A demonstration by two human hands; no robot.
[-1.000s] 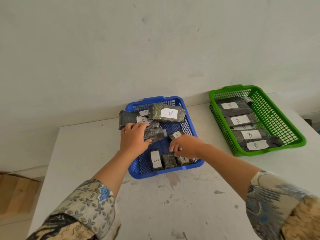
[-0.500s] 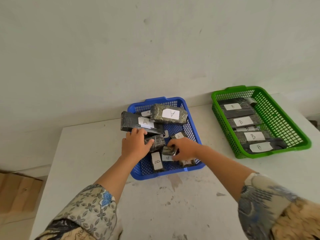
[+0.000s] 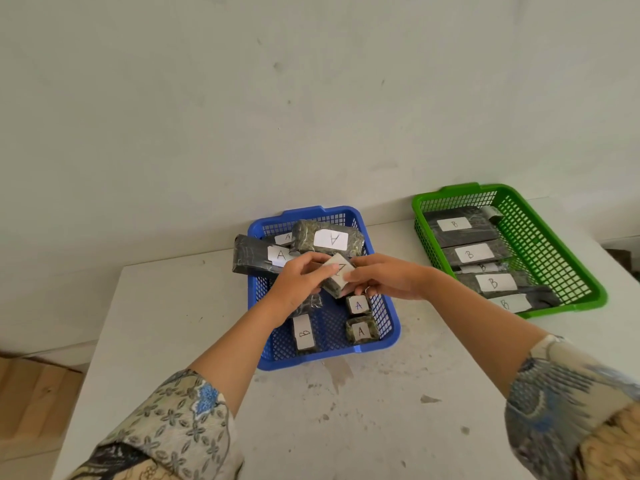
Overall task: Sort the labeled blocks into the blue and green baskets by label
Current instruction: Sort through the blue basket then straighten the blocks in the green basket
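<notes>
Both my hands grip one small block (image 3: 338,276) above the middle of the blue basket (image 3: 389,327): my left hand (image 3: 300,283) pinches its left end with thumb and fingers, and my right hand (image 3: 388,278) closes on its right end. Its white label faces up toward me, but the letter on it is too blurred and tilted to read. The block's long axis runs on a slant, from upper left near the back of the basket down to lower right.

Beneath my hands, the blue basket sits on the white desk (image 3: 381,420). Two small blocks marked A (image 3: 360,318) lie one before the other near its right wall, and a block marked B (image 3: 304,332) lies lengthwise toward me near the front left. At the back, a large block marked A (image 3: 329,239) rests tilted on the pile, and another long one marked A (image 3: 256,259) sticks out over the left rim.

Well apart to the right, the green basket (image 3: 561,258) holds long blocks marked B (image 3: 460,226), each lying crosswise.
</notes>
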